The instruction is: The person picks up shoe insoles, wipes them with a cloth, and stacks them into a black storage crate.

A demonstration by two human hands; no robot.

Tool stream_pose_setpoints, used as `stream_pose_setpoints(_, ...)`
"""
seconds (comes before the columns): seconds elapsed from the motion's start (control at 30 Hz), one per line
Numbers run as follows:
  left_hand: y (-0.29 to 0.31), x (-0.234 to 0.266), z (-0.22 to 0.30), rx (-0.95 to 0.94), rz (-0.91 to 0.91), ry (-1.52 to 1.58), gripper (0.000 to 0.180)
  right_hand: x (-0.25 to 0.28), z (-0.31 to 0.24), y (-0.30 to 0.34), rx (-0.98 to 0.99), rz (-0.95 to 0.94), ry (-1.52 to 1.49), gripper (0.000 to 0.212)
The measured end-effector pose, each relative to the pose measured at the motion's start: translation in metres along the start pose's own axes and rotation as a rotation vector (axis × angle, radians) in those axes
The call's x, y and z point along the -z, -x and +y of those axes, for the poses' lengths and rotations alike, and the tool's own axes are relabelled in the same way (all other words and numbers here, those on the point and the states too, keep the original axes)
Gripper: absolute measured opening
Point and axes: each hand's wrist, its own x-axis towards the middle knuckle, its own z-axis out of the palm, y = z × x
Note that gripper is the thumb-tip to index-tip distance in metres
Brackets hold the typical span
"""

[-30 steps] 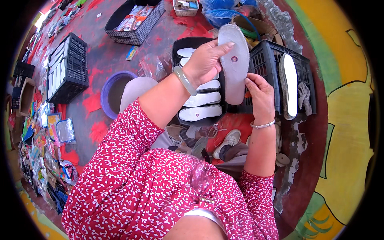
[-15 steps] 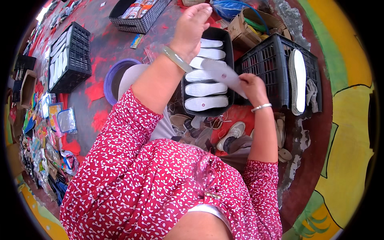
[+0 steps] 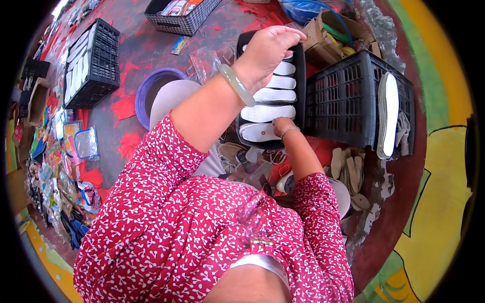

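A black bin (image 3: pixel 301 86) in front of me holds several stacks of white shoe insoles (image 3: pixel 275 95) laid side by side. My right hand (image 3: pixel 284 125), wearing a silver bracelet, is down in the bin's near right part. Its fingers are closed at the right end of the nearest insole (image 3: pixel 257 133), which has a small round mark. My left hand (image 3: pixel 270 50), with a pale bangle on its wrist, hovers over the far part of the bin. Its fingers stretch to the right, and nothing shows in them. The hand and forearm hide some far insoles.
On the right stands a black crate (image 3: pixel 336 96) with a stack of insoles (image 3: pixel 388 116) against its side. Behind it is a cardboard box (image 3: pixel 316 38). A purple tub (image 3: pixel 144 96) and another crate of insoles (image 3: pixel 103 65) are on the left. Packets (image 3: pixel 86 144) litter the floor.
My right hand has moved left and down to the bin's near insoles; the loose insole it held up is no longer seen in the air. My left hand has shifted right and nearer.
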Motion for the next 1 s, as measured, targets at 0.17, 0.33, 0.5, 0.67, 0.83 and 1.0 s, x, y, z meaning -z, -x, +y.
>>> stream_pose_setpoints(0.17,0.000,0.002,-0.002,-0.007,-0.023,-0.020,0.020,-0.011,-0.001,-0.005,-0.092,0.074,-0.105,0.028)
stream_pose_setpoints(0.33,0.001,0.001,-0.003,0.011,-0.015,-0.033,0.019,0.003,-0.012,0.002,-0.047,0.088,-0.059,0.029)
stream_pose_setpoints(0.5,0.002,-0.001,-0.002,0.012,-0.028,-0.038,0.019,-0.012,-0.005,-0.011,-0.078,0.087,-0.082,0.029)
stream_pose_setpoints(0.67,0.002,-0.004,-0.001,0.021,-0.033,-0.049,0.019,-0.031,0.000,-0.018,-0.095,0.191,-0.127,0.027)
stream_pose_setpoints(0.83,0.003,-0.004,-0.002,0.030,-0.040,-0.064,0.019,-0.010,0.008,-0.016,0.069,0.165,-0.192,0.029)
stream_pose_setpoints(1.0,0.005,-0.004,-0.002,0.027,-0.050,-0.055,0.019,0.042,0.019,0.007,0.016,0.117,-0.394,0.034)
